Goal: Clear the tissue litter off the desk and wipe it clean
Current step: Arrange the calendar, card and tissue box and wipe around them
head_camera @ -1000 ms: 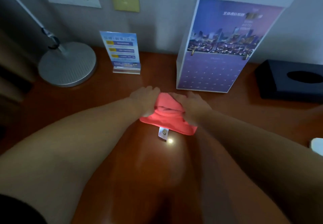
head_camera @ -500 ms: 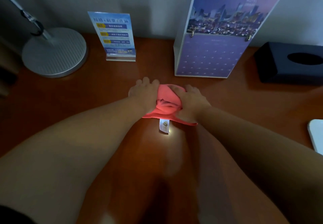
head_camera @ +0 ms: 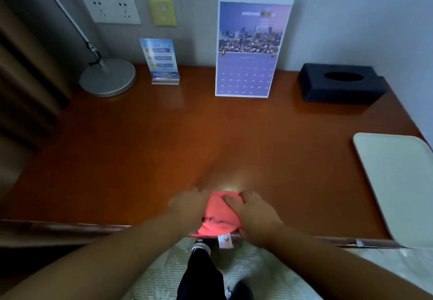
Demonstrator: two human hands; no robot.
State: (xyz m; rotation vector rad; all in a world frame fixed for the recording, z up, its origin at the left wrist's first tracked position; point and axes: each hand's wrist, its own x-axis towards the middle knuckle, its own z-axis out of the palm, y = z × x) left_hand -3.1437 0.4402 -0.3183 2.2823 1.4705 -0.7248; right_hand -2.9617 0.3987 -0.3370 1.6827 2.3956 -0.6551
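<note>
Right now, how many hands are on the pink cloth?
2: the left hand on the cloth's left side, the right hand on its right, at the desk's front edge.

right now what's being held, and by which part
The bunched pink cloth: left hand against its left side, grip unclear; right hand spread flat over its right side.

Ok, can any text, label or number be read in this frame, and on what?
Nothing reads clearly.
Blue sign card: lines of print, too blurred.
Calendar: heading and date grid, too blurred.
Tag on pink cloth: mark too small.
Yellow wall plate: label too blurred.
</note>
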